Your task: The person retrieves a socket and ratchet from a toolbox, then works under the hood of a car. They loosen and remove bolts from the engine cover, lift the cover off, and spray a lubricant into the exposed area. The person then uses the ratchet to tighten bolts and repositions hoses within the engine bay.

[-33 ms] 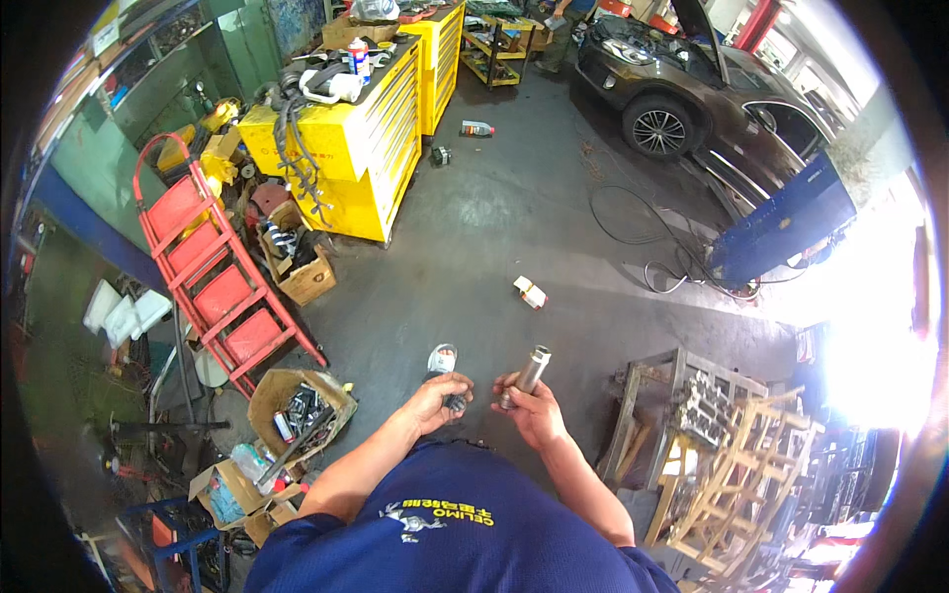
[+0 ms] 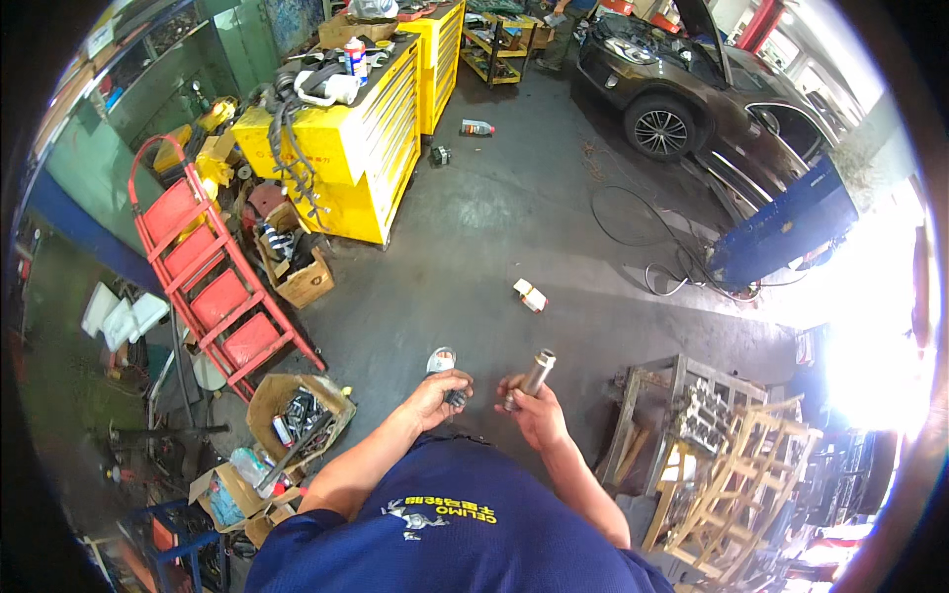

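Note:
In front of my body my right hand is closed around a silver metal cylinder, which looks like a long socket with a narrower upper end. It stands tilted, its top leaning away to the right. My left hand, a short way to the left, has its fingers curled round a small dark object. Its kind cannot be made out, since the fingers hide part of it. The two hands are apart, and so are the things in them. Below them shows my dark blue shirt.
A red step ladder and yellow tool cabinets stand to the left. An open cardboard box of parts lies near my left arm. A small red-and-white box is on the floor ahead. Wooden frames stand at right, a dark car beyond.
My right hand and the metal cylinder have shifted slightly to the right and toward me. Both hands keep their hold.

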The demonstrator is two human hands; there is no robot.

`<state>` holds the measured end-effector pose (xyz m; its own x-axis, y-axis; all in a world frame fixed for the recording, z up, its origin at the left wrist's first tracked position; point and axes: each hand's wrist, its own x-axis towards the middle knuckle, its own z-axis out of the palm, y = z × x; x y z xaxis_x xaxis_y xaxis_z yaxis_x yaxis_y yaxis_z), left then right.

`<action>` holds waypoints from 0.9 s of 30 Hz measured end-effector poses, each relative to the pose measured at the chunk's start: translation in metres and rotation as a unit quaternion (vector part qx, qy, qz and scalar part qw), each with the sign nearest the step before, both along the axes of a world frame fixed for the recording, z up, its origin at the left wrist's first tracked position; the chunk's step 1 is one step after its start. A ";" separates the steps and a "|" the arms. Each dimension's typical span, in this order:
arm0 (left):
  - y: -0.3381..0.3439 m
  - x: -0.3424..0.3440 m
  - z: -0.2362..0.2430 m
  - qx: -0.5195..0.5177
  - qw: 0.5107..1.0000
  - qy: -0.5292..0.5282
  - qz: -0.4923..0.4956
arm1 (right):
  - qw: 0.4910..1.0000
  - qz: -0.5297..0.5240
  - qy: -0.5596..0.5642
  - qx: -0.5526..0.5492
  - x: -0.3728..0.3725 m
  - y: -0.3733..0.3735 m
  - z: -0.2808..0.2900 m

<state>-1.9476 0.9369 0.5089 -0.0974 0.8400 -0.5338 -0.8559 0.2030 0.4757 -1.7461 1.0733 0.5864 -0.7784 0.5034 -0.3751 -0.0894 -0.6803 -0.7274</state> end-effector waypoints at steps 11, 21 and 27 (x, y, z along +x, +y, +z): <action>0.265 -0.296 -0.082 -0.192 0.971 0.078 0.115 | 0.997 -0.080 0.010 -0.019 -0.109 0.218 0.020; 0.425 -0.491 -0.184 -0.244 0.899 -0.058 0.359 | 0.979 0.048 -0.179 -0.079 -0.307 0.483 -0.041; 0.480 -0.608 -0.279 -0.274 0.862 -0.080 0.419 | 0.961 0.054 -0.268 -0.030 -0.391 0.603 -0.058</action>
<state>-2.5561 1.4169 0.2299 -0.4358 0.1270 -0.8911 -0.8570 -0.3611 0.3677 -2.1371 1.6764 0.5287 -0.5113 0.3952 -0.7632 0.3610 -0.7071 -0.6080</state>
